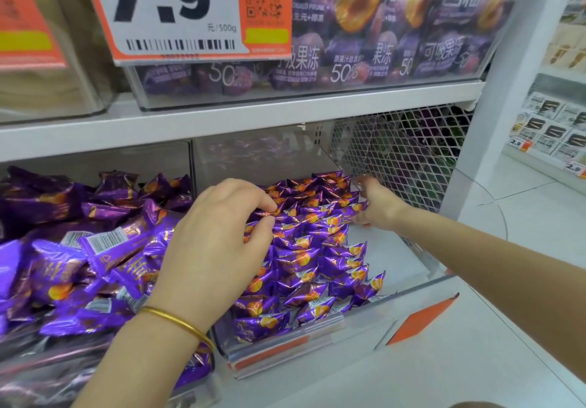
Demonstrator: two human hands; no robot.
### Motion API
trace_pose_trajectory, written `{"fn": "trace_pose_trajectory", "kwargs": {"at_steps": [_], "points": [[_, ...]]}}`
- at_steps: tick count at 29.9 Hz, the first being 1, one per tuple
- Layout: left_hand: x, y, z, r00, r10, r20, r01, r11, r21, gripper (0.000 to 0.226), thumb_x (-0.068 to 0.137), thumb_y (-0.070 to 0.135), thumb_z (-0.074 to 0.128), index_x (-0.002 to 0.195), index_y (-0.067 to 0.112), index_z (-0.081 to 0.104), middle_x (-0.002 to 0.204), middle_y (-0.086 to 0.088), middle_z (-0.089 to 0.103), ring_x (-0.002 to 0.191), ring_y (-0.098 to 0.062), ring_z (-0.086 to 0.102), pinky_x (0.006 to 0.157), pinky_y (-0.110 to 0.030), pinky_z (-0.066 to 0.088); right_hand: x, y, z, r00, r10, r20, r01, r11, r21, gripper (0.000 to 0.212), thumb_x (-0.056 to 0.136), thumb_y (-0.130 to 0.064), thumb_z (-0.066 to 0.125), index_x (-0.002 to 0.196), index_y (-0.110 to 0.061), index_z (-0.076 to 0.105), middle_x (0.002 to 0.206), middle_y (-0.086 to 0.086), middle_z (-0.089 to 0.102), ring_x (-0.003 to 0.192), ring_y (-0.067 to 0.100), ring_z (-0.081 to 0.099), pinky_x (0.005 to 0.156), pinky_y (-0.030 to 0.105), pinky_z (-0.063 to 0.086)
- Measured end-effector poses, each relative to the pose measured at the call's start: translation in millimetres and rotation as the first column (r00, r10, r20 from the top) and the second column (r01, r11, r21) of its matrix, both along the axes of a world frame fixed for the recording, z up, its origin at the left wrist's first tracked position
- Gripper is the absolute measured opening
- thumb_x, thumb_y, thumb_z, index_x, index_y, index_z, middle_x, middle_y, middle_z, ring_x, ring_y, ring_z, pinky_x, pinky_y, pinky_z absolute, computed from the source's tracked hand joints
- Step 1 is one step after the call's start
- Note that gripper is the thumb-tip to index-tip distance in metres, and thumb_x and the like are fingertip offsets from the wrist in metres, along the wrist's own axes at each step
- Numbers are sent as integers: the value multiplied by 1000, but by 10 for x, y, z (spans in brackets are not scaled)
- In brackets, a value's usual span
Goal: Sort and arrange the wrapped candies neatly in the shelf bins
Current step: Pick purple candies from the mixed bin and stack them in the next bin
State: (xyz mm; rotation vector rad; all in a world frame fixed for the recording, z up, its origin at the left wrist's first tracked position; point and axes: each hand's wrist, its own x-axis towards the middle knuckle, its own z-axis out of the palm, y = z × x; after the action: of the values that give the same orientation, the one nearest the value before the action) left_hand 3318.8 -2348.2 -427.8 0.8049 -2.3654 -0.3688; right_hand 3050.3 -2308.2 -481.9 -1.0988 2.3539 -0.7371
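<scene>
our left hand (222, 230) pinches a purple candy (266, 214) mid frame to line it up; our right hand (377, 206) lies open, steadying the rows.

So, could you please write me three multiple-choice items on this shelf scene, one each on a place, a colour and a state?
1. Where is the left hand?
A. Over the candies in the right bin
B. On the price sign
C. On the floor

2. What colour are the candy wrappers?
A. Green
B. Purple
C. White

3. How full is the right bin?
A. Heaped to the rim
B. Empty
C. Bare floor along its right side

Answers: 1 A, its fingers touch the wrappers; 2 B, purple with orange fruit prints; 3 C, white bottom shows near the right hand.
</scene>
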Motion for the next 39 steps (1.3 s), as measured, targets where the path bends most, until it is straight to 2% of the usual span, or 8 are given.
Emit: {"fn": "trace_pose_trajectory", "kwargs": {"at_steps": [9,16,19,22,26,31,36,39], "points": [[170,-52,86,899,36,-437,30,989,143,26,85,6,54,93,28,64,98,14,61,88,3,58,77,-4,41,262,149,344,959,23,-283,-21,1000,9,67,82,-7,69,138,-4,32,135,18,45,115,30,51,90,35,44],[932,-367,101,942,246,-227,-211,963,169,34,83,-3,57,86,30,63,96,3,62,87,-3,58,75,-3,39,1661,387,776,933,333,-135,-353,787,-506,42,83,0,61,114,-28,58,118,-10,58,104,2,56,86,19,48],[1094,-342,21,980,195,-29,-192,977,90,18,82,8,65,97,18,68,95,7,56,96,-14,55,84,-22,40,2011,313,798,872,405,-276,-489,752,-442,34,83,-3,61,105,-29,65,105,-18,60,102,-1,51,87,6,35],[1205,-290,-30,987,131,95,-138,988,71,31,77,34,63,104,19,65,101,8,53,105,-16,52,92,-27,37,2144,168,779,831,397,-390,-532,772,-348,33,85,-7,59,113,-25,63,111,-10,63,112,8,45,84,13,31],[1280,-223,10,988,36,152,-68,974,215,33,75,33,74,103,33,56,108,9,53,106,-9,46,94,-24,36,2253,-101,728,734,446,-513,-590,793,-154,41,84,-18,62,124,-25,55,116,0,61,120,21,42,96,38,40],[1384,-314,-35,963,1,269,-61,975,213,20,81,23,70,100,25,67,96,11,59,84,0,50,75,-8,37,2355,-296,753,591,515,-620,-524,830,190,57,84,-37,63,136,-35,41,131,4,45,129,30,27,98,44,35],[1401,-366,-21,984,173,28,-176,969,171,5,85,22,64,89,20,67,83,3,67,76,-13,60,68,-16,40,2481,-387,665,510,417,-752,-455,873,176,43,82,-19,64,120,-22,44,118,5,57,128,34,31,90,40,35],[1398,-378,6,946,264,-189,-185,916,357,6,89,18,58,84,17,62,79,-6,67,62,-14,67,58,-18,49,2404,-352,657,696,300,-652,-479,871,-111,36,83,-10,56,117,-20,46,106,6,60,113,32,45,85,36,40]]}}
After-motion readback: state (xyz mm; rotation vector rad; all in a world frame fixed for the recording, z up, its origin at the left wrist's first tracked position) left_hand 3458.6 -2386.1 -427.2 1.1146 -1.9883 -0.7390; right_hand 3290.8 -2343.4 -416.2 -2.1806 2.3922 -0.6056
